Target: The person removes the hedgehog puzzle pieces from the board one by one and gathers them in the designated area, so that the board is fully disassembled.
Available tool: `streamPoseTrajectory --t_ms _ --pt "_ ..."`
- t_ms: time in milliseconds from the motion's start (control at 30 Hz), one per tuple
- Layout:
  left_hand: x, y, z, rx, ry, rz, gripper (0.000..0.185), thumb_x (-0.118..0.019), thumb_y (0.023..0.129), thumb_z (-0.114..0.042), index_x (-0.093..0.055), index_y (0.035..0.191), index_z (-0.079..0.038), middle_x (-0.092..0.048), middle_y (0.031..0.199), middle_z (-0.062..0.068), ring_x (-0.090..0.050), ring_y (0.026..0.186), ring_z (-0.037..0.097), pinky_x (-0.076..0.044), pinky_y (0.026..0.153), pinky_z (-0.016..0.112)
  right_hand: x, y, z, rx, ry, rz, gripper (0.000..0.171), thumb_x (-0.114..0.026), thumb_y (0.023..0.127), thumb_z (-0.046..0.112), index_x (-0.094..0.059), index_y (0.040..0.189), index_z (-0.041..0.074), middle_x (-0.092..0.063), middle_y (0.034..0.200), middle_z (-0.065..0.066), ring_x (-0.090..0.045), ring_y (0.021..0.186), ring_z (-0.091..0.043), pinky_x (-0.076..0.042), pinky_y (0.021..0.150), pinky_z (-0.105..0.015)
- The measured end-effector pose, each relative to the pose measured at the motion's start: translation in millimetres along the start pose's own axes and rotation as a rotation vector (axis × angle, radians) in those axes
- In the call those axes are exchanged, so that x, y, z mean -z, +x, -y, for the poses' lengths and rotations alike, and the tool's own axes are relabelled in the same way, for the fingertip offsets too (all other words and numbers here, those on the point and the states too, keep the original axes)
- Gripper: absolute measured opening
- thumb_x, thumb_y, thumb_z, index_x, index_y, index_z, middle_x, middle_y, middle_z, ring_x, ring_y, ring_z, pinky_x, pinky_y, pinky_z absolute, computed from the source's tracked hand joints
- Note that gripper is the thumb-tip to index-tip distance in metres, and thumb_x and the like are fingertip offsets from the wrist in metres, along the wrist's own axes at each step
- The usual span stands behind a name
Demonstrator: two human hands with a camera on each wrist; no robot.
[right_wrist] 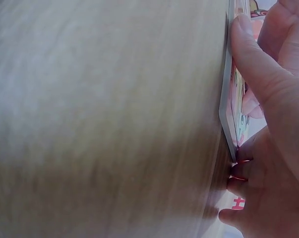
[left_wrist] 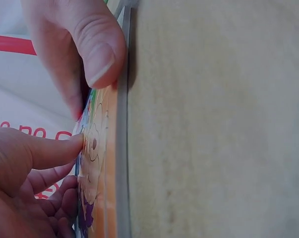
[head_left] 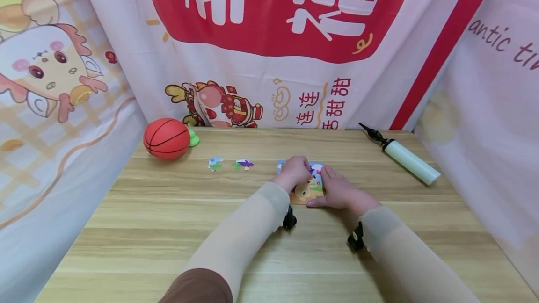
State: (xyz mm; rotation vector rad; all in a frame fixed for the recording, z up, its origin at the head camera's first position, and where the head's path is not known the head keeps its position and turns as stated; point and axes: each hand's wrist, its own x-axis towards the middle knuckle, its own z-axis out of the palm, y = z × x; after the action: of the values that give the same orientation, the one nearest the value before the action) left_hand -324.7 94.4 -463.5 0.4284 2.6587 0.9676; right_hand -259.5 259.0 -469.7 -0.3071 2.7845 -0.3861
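Note:
A flat picture puzzle board (head_left: pixel 304 193) lies on the wooden table (head_left: pixel 177 228) in front of me. My left hand (head_left: pixel 294 172) sits on its upper left part, fingers curled, with the thumb tip pressed on the picture (left_wrist: pixel 92 148). My right hand (head_left: pixel 337 191) holds the board's right side. Its thumb (right_wrist: pixel 248 54) lies along the board's grey edge (right_wrist: pixel 227 99) and its fingers curl round the rim. The wrist views show the board (left_wrist: pixel 122 163) edge-on, with both hands, left hand (left_wrist: pixel 20 168) and right hand (left_wrist: pixel 89 44), touching it. Two loose puzzle pieces (head_left: pixel 215 164) (head_left: pixel 243 164) lie to the left.
An orange basketball (head_left: pixel 166 138) rests at the back left beside a small green thing (head_left: pixel 194 139). A white hand pump (head_left: pixel 406 155) lies at the back right. Printed cloth hangs behind and at both sides.

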Motion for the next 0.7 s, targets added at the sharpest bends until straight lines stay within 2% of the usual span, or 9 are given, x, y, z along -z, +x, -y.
streamPoseTrajectory --t_ms 133,367,700 --pt "-2.2 3.8 3.1 0.002 -0.022 -0.005 0.015 -0.075 0.087 -0.021 -0.061 0.092 -0.018 -0.059 0.091 -0.001 -0.055 0.083 0.017 -0.047 0.067 0.030 0 0 0 -0.003 -0.004 0.004 0.132 -0.063 0.072 0.080 -0.006 0.153 -0.007 0.000 0.160 -0.027 -0.004 0.147 -0.041 -0.011 0.113 -0.059" --pt "-2.2 4.4 6.7 -0.024 -0.036 -0.056 0.015 -0.076 0.088 -0.022 -0.062 0.089 -0.017 -0.059 0.088 -0.001 -0.055 0.083 0.017 -0.046 0.071 0.031 0 2 2 -0.004 0.000 0.001 0.133 -0.063 0.070 0.080 -0.006 0.154 -0.006 0.000 0.160 -0.026 -0.004 0.147 -0.041 -0.010 0.113 -0.059" --pt "10.2 2.5 7.9 -0.039 -0.119 -0.098 0.014 -0.076 0.088 -0.019 -0.064 0.094 -0.014 -0.060 0.088 -0.001 -0.056 0.083 0.017 -0.045 0.073 0.032 0 1 1 -0.021 -0.005 0.014 0.135 -0.063 0.069 0.082 -0.004 0.154 -0.004 0.000 0.161 -0.025 -0.004 0.147 -0.040 -0.010 0.114 -0.059"
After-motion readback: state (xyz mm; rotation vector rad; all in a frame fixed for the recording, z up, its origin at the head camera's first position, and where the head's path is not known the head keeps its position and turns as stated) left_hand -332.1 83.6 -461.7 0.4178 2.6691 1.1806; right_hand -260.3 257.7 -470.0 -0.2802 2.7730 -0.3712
